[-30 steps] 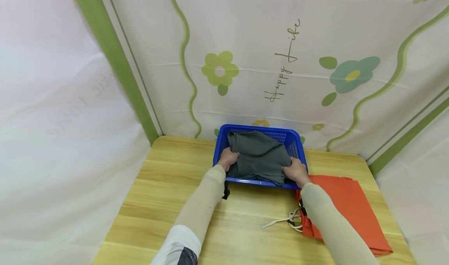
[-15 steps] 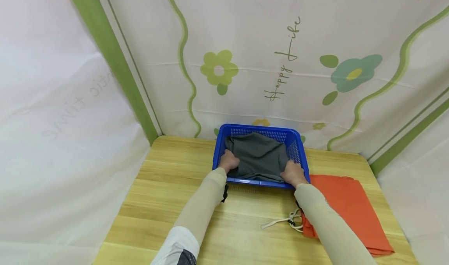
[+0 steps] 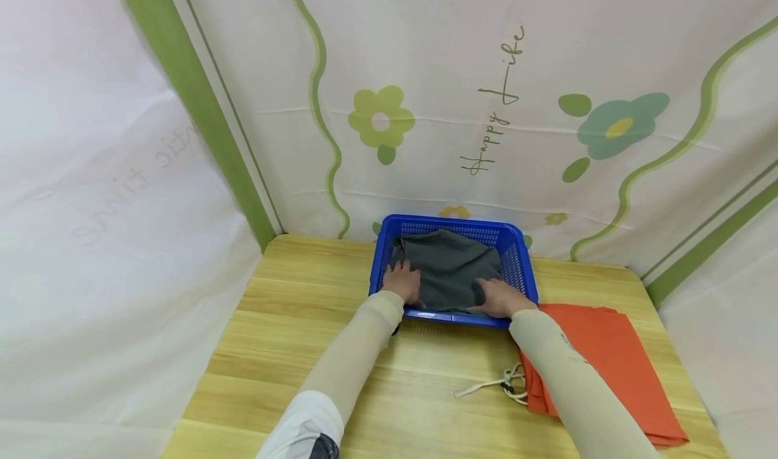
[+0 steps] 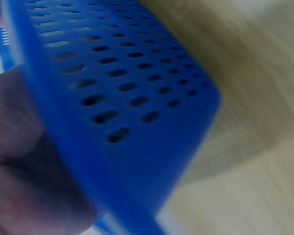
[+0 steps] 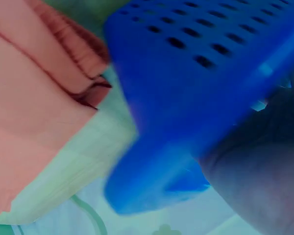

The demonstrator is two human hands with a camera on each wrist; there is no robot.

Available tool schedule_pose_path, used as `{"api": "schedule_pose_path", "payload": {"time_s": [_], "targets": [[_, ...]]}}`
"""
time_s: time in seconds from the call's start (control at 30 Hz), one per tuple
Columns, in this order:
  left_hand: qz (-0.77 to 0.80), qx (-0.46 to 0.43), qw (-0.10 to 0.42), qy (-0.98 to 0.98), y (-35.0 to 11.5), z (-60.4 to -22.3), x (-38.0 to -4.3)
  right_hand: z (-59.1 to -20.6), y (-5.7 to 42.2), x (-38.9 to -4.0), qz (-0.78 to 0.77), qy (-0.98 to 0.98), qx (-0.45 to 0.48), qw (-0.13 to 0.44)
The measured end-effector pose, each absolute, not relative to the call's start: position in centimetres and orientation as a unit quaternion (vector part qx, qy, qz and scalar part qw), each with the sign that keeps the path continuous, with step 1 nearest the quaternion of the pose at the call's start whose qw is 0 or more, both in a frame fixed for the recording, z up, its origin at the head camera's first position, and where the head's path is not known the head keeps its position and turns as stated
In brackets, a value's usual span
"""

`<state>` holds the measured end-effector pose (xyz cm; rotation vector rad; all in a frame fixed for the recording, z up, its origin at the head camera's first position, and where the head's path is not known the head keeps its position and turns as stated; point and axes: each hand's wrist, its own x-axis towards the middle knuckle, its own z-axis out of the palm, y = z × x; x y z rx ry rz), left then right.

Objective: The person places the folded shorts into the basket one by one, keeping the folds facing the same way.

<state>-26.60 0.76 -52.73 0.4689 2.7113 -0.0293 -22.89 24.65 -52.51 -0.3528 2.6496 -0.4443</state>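
A dark grey folded cloth [image 3: 452,263] lies inside a blue perforated plastic basket [image 3: 524,260] at the back of the table. My left hand [image 3: 402,283] rests on the cloth's left front part with its fingers spread. On the right front part lies my right hand [image 3: 501,298], its fingers extended and thumb apart. Both hands reach in over the near rim. In the left wrist view the basket's side wall [image 4: 137,98] stands beside the hand, and the fingers are mostly hidden. The right wrist view has the basket's corner [image 5: 161,122] next to the right palm.
An orange-red folded fabric piece [image 3: 608,364] lies on the wooden table [image 3: 292,310] right of the basket, partly under the right forearm. A pale drawstring with a black toggle [image 3: 507,385] trails from it. A flower-printed curtain [image 3: 437,121] hangs right behind the basket.
Both hands have let go of the cloth's side edges and moved inward, their fingers now spread over it. The cloth sits flatter and lower in the basket.
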Motion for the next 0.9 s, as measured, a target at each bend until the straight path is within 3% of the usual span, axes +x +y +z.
{"api": "schedule_pose_path", "payload": {"time_s": [0.3, 0.43, 0.7, 0.9], "targets": [[0.014, 0.159, 0.223, 0.962, 0.5, -53.4, -26.7, -53.6, 24.7, -22.9, -0.118, 0.961, -0.122, 0.217], [0.033, 0.161, 0.218, 0.962, 0.5, -52.9, -26.7, -52.7, 25.0, -22.8, -0.132, 0.964, -0.129, 0.190], [0.100, 0.197, 0.146, 0.964, 1.5, -50.4, -25.7, -49.8, 27.3, -21.0, -0.182, 0.972, -0.135, 0.065], [0.143, 0.232, 0.068, 0.960, 3.1, -47.8, -22.6, -47.5, 30.5, -18.4, -0.219, 0.969, -0.113, 0.016]]}}
